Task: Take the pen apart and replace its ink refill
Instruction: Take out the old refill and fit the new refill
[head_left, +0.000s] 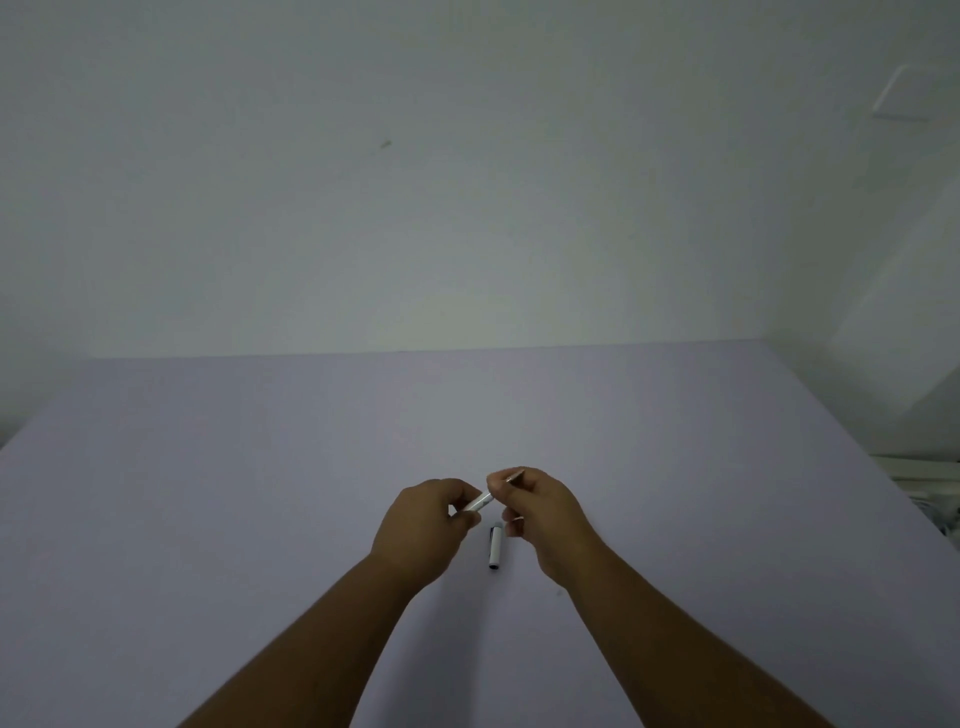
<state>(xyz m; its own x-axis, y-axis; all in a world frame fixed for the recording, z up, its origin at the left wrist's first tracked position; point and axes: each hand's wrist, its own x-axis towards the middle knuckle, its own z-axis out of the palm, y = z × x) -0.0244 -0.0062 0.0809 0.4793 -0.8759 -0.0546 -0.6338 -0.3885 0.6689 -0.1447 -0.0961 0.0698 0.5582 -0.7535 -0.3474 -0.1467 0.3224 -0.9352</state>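
A white pen barrel (479, 502) is held slanted above the lilac table (260, 493), between both hands. My left hand (421, 530) grips its lower left end. My right hand (540, 514) pinches the upper right end, where a thin tip (517, 475) pokes out past the fingers. The middle of the pen is hidden by my fingers, so I cannot tell if its parts are joined or apart. A white pen cap (495, 546) with a dark end lies on the table just below, between my hands.
A plain pale wall rises behind the table's far edge (467, 353). The table's right edge (883, 467) runs diagonally, with some pale clutter (930, 483) beyond it.
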